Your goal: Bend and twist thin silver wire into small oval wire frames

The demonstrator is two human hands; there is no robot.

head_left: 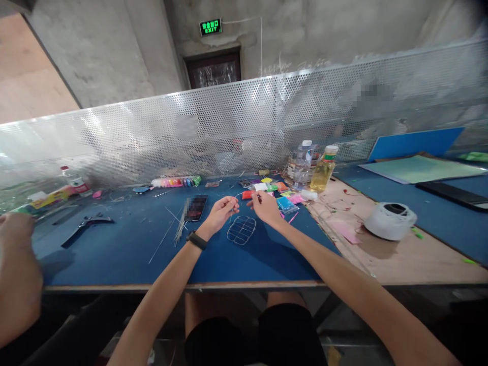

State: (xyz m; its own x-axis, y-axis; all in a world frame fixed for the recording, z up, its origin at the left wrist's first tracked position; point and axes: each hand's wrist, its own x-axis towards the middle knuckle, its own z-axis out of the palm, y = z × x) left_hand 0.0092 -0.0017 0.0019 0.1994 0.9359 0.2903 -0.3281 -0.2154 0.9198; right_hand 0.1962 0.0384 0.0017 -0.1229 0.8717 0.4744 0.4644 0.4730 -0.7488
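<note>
Inboard of the bench's (114, 288) front edge, near the grid (241, 231), the left hand (221, 213) pinches a wire (231, 217) between closed fingers; the right hand's (266, 207) fingers curl, opening and hold indeterminate.

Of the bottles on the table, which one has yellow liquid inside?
The rightmost bottle, with a green band below its pale cap. The large bottle beside it and the red-capped bottle look clear.

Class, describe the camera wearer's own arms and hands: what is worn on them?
The left hand and right hand wear no gloves. A black wristband circles the left wrist; whether it is a watch is unclear. No band shows on the right wrist, and no sleeves are visible.
</note>
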